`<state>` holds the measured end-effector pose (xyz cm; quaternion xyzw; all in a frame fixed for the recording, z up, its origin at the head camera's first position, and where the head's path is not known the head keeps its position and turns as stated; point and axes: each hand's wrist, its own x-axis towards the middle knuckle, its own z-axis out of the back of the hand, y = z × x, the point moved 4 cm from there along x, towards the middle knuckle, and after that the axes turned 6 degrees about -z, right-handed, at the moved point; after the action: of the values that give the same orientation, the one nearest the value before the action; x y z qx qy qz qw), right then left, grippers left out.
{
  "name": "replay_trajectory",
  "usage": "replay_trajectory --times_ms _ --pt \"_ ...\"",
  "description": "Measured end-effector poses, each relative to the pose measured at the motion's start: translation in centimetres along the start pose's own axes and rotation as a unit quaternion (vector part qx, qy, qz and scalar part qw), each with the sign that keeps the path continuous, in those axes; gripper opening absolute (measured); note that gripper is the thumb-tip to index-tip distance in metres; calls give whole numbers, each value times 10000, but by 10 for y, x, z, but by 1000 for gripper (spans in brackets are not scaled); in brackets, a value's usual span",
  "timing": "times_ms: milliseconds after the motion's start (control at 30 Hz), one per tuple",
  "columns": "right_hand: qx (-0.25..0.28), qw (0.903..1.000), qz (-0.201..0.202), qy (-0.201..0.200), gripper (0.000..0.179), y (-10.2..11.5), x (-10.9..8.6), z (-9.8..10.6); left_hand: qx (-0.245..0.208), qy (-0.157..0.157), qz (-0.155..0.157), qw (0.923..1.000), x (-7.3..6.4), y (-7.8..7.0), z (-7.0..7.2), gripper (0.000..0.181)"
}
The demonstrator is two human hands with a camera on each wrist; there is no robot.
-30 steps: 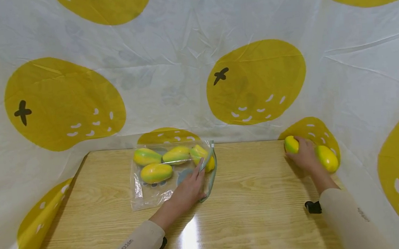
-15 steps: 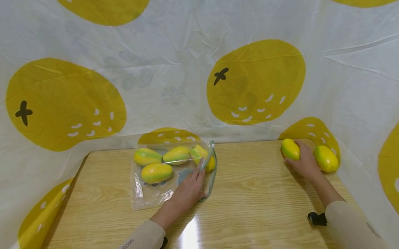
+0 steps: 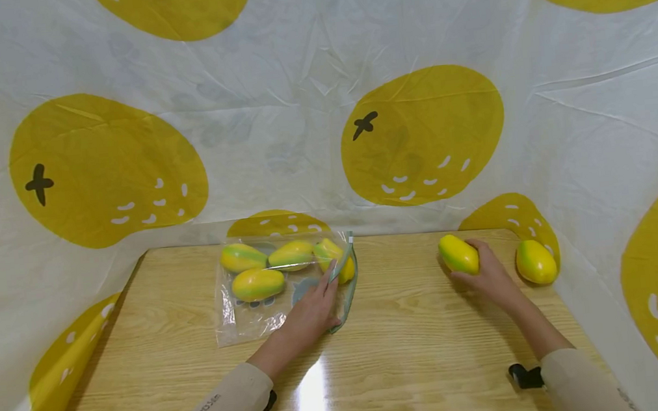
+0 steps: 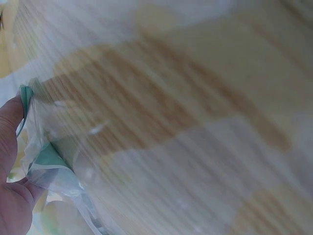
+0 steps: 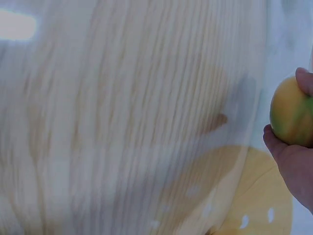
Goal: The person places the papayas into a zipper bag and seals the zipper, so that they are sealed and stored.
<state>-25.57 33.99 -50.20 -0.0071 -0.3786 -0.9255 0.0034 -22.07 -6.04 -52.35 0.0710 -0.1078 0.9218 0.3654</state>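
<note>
My left hand (image 3: pixel 314 306) holds the open edge of a clear zip bag (image 3: pixel 231 328) lying on the table. In the left wrist view, the bag's green zip strip (image 4: pixel 26 98) lies against a fingertip. Several yellow-green mangoes rest inside the bag, including a front mango (image 3: pixel 257 285) and one near the mouth (image 3: pixel 343 271). At the right, my right hand (image 3: pixel 490 277) grips another mango (image 3: pixel 458 255) between thumb and fingers. The right wrist view shows the same held mango (image 5: pixel 288 112) at its right edge, partly cut off.
One loose mango (image 3: pixel 536 262) sits at the table's right edge, beside the cloth. A white cloth (image 3: pixel 277 151) with yellow fruit prints hangs behind and on both sides of the wooden table (image 3: pixel 412 348).
My right hand has moved left and slightly towards me with the mango, away from the loose mango at the right edge. The left hand and the bag have stayed in place.
</note>
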Motion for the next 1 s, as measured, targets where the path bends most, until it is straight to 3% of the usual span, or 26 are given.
replay_trajectory --times_ms 467,1000 --pt "-105 9950 630 772 85 56 -6 -42 41 8 80 10000 0 -1 -1 103" --pt "-65 9831 1105 1457 82 95 12 -88 343 -68 29 9994 -2 -6 0 101"
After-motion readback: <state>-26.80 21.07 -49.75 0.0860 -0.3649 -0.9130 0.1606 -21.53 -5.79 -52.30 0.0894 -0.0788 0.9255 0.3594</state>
